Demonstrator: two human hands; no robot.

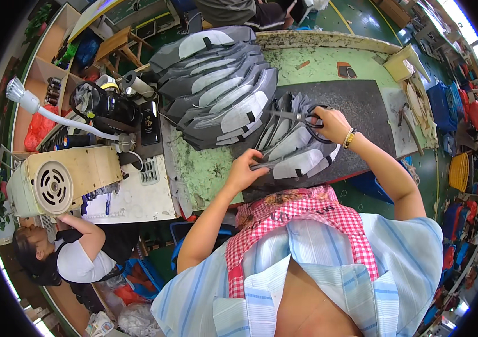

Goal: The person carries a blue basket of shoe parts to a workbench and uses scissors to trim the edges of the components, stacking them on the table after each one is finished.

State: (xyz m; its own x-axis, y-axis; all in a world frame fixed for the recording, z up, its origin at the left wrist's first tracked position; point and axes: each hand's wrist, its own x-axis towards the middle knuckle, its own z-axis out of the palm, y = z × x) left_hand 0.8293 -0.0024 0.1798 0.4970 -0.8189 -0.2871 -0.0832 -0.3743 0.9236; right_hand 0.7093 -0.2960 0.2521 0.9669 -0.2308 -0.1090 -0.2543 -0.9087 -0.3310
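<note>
My right hand [333, 126] is closed round the handles of black-handled scissors [298, 116], their metal blades pointing left over a pile of cut fabric pieces [296, 162]. These pieces are dark grey with lighter grey patches and small black tabs, and they lie fanned on a dark mat [365, 104]. At the pile's near left edge, my left hand [244, 170] pinches the end of one piece between thumb and fingers. A larger overlapping stack of similar pieces [211, 84] spreads over the table to the far left of my hands.
The worn green table [320, 59] has a raised wooden edge [328, 39] at its far side. To the left stand a sewing machine [90, 168], a bendy lamp [53, 116] and a thread cone [138, 84]. A co-worker [84, 258] sits there; another person [230, 11] is beyond the table.
</note>
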